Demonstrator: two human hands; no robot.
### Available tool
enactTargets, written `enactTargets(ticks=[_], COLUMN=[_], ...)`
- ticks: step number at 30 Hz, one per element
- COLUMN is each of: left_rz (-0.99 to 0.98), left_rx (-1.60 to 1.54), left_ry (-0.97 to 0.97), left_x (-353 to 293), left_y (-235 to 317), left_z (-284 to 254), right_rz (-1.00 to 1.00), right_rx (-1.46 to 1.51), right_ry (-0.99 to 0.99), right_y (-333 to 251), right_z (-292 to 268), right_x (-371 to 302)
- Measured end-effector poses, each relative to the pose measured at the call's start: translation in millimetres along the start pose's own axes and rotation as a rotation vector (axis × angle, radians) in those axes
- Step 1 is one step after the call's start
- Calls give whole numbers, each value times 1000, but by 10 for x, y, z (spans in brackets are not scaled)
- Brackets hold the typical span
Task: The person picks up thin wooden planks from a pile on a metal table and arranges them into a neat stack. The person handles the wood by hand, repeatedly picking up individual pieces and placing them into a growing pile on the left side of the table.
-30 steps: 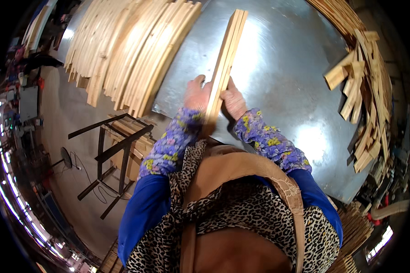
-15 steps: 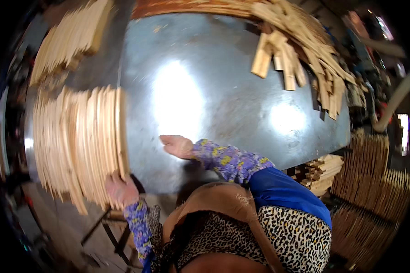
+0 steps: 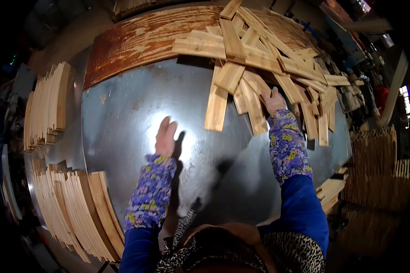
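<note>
My left hand (image 3: 165, 137) hovers over the metal tabletop (image 3: 136, 109), fingers stretched out and holding nothing. At the pile's near side, my right hand (image 3: 274, 102) reaches in with fingers apart, beside a pale wooden slat (image 3: 256, 109) that sticks out toward me. Its fingertips look close to or touching the wood; a firm grip does not show. The loose pile of wooden slats (image 3: 259, 59) lies crisscrossed at the far right, several ends jutting over the metal. Left of my left arm stands a row of slats on edge (image 3: 73, 207), its nearest piece leaning apart.
Another row of upright slats (image 3: 48, 107) stands farther back on the left. A worn reddish-brown board (image 3: 141, 38) runs along the table's far edge. Tall stacks of slats (image 3: 369, 164) rise beyond the right side, with more pieces (image 3: 330, 191) near the table's right corner.
My left hand has left the row of slats and moved forward and right over the table. My right hand has gone from mid-table to the pile. The view has shifted forward.
</note>
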State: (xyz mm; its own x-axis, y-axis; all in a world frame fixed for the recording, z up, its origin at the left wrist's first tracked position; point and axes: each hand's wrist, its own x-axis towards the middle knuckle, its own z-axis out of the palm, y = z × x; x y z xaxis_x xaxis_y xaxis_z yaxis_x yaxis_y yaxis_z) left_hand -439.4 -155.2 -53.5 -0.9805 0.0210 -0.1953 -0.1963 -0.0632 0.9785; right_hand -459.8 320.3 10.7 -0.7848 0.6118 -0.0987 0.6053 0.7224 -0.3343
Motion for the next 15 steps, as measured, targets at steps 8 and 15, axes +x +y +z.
enactTargets(ticks=[8, 15], left_rz=[-29, -16], left_rx=[10, 262], left_ry=[-624, -468], left_x=[1845, 810], left_y=[339, -86], left_z=[1861, 1362], right_rz=[-141, -276], right_rx=[99, 348], right_ry=[-249, -205], right_y=[-424, -796], right_z=[445, 562], right_x=[1174, -308])
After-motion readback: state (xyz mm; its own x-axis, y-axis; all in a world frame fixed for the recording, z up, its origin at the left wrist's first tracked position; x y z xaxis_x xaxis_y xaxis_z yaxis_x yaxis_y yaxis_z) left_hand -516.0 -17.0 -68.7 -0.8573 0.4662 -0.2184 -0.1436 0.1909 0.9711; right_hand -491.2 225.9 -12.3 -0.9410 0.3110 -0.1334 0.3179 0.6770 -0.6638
